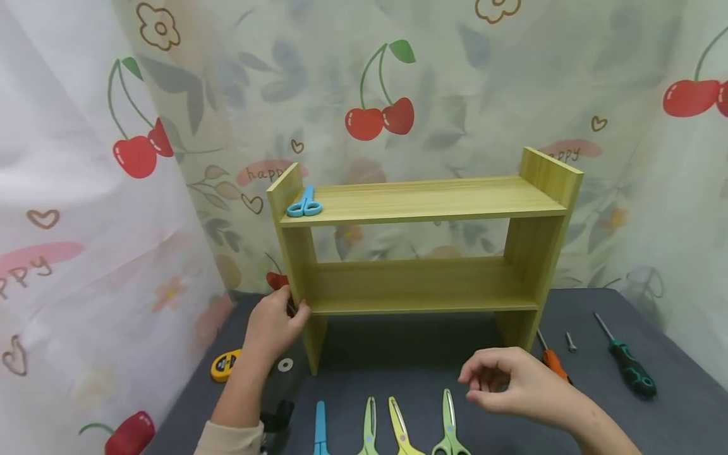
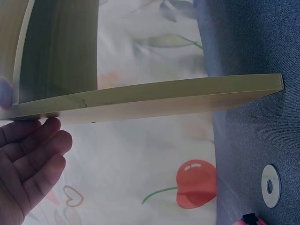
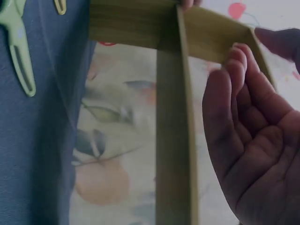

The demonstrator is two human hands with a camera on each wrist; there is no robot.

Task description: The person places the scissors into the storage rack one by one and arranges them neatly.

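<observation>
A two-tier wooden shelf [image 1: 421,284] stands upright on the dark table. My left hand [image 1: 275,325] pinches the front edge of its left side panel [image 2: 187,96], with the thumb on the inner side and the fingers against the outer face. Blue scissors [image 1: 305,203] lie at the left end of the top board. My right hand [image 1: 514,385] hovers in front of the shelf's lower right, its fingers loosely curled and holding nothing. Nearest to it are green scissors [image 1: 449,423] on the table.
Yellow scissors [image 1: 400,426], another green pair [image 1: 370,426] and a blue tool [image 1: 320,426] line the front. A yellow tape measure [image 1: 224,365], washer [image 1: 285,364] and black object [image 1: 277,417] lie left; orange screwdriver [image 1: 554,365], bolt [image 1: 571,342] and green-black screwdriver [image 1: 628,366] lie right.
</observation>
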